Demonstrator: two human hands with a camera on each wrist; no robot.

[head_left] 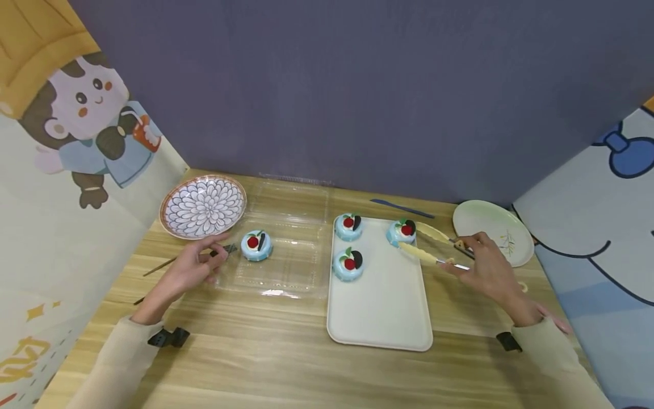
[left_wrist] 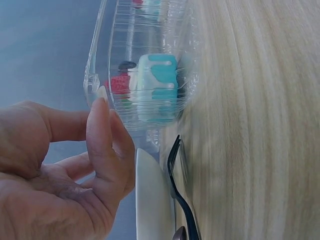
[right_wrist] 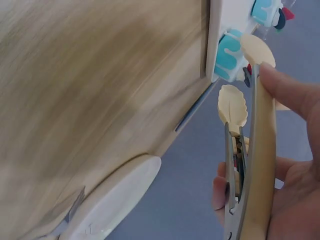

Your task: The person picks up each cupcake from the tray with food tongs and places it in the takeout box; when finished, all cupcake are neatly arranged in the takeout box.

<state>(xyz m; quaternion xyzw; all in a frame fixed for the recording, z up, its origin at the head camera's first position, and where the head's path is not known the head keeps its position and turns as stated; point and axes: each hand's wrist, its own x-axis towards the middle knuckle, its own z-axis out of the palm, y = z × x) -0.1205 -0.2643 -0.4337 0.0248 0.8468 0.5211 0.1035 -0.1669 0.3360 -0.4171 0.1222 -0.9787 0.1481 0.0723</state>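
Note:
My right hand (head_left: pixel 487 272) holds a pair of tongs (right_wrist: pixel 262 150) with cream scalloped tips. The spread tips stand either side of a small blue cake (head_left: pixel 401 233) at the tray's back right corner. It is topped with a red berry, a green leaf and a dark round. Two similar cakes (head_left: pixel 348 264) stand along the left side of the white tray (head_left: pixel 380 318). My left hand (head_left: pixel 191 266), fingers loosely bent, is at the left edge of a clear plastic container (head_left: pixel 286 278), a fingertip right at its rim. Inside the container sits another blue cake (left_wrist: pixel 157 87).
A petal-patterned plate (head_left: pixel 203 207) stands at the back left, with a dark fork (left_wrist: pixel 182 195) near my left hand. A blue knife (head_left: pixel 403 208) lies behind the tray. At the back right is a pale oval plate (head_left: pixel 480 218). A dark wall (head_left: pixel 327 102) closes off the back.

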